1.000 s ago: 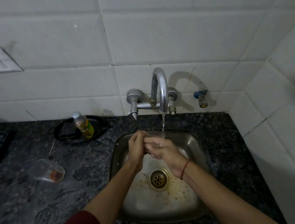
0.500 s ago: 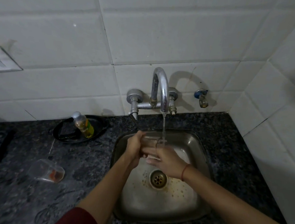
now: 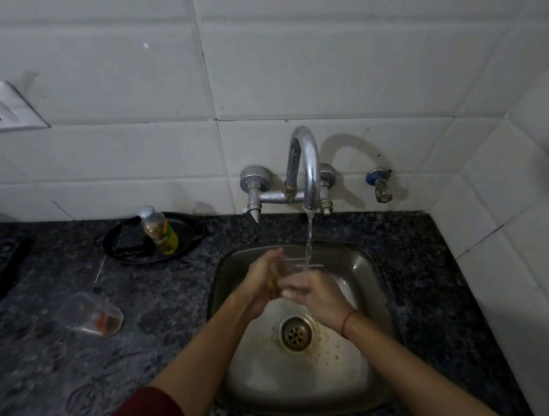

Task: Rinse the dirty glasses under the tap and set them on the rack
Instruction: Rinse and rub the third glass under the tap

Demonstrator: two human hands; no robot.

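— Dark stone counter [image 3: 167, 298], steel sink [image 3: 360, 267] set in it. How far along?
— Early, I'd say. Both hands hold one glass [image 3: 291, 268] above the sink, under the running tap [image 3: 306, 164]: left hand [image 3: 257, 282] wrapped round its side, right hand [image 3: 318, 296] curled round the front.
— What's left?
— A second glass [image 3: 90, 318], red dregs inside, lies on its side left of the sink. No rack in view.

Most of the glass [image 3: 289, 268] hidden between left hand [image 3: 258, 283] and right hand [image 3: 320, 295], wall socket [image 3: 3, 111] cut off at left edge
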